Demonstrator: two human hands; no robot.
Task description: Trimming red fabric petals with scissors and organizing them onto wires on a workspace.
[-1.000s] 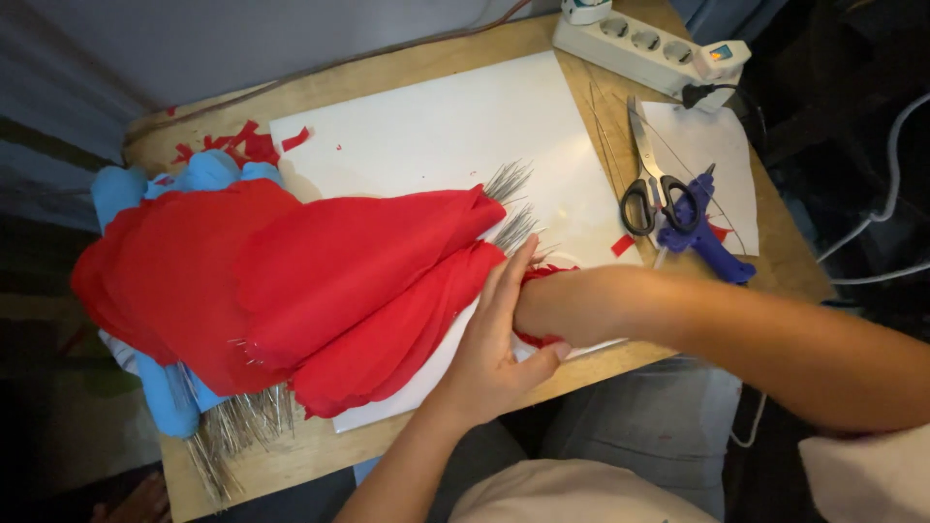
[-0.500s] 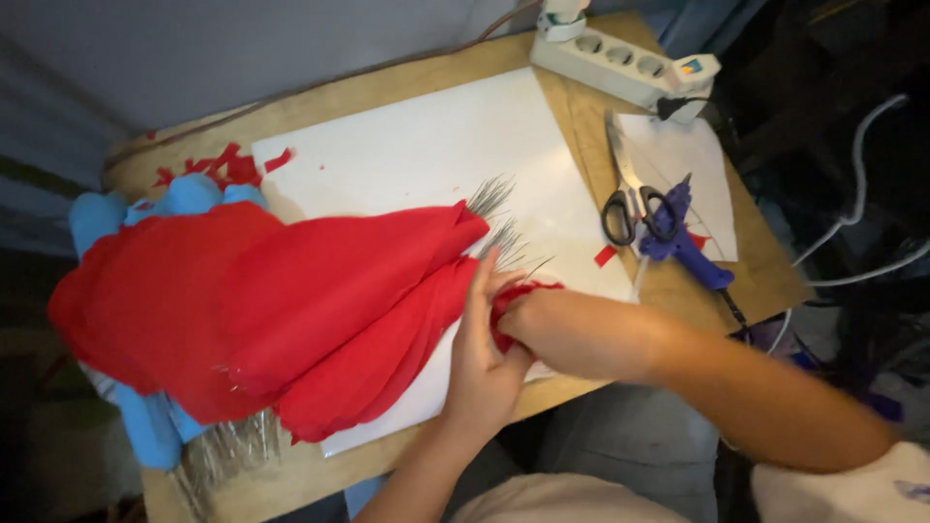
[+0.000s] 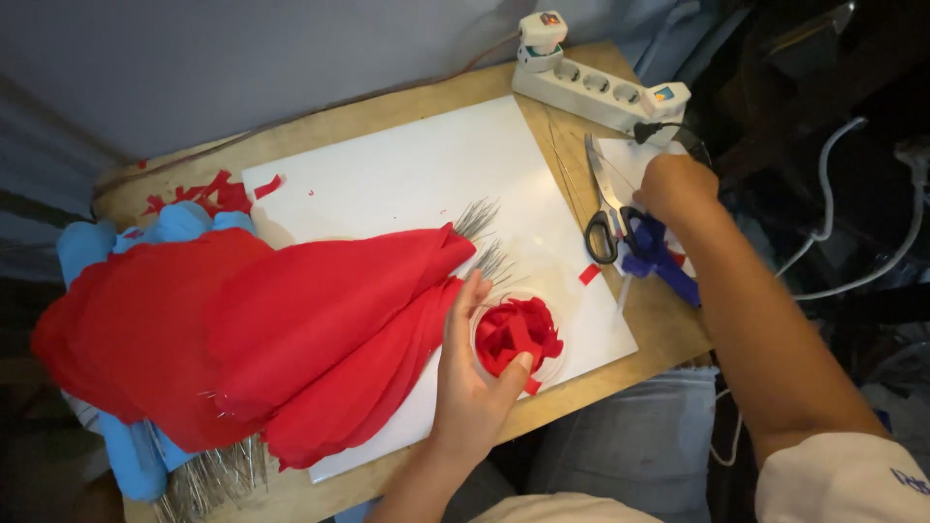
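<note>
The left hand (image 3: 475,387) is cupping a clear cup (image 3: 516,336) of red scraps near the surface's front edge, fingers wrapped round its rim, while the right hand (image 3: 678,189) is closing over the scissors (image 3: 605,208) at the right edge; steadying the cup is keeping the scraps from spilling.

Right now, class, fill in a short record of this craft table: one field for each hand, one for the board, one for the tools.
left hand: left hand cups a clear cup of red scraps, thumb on its rim
right hand: right hand reaches over the scissors and a blue tool; whether it grips either is unclear
board: white board on a wooden table, red cloth draped over its left part
other: power strip at the far edge; red scraps far left
</note>
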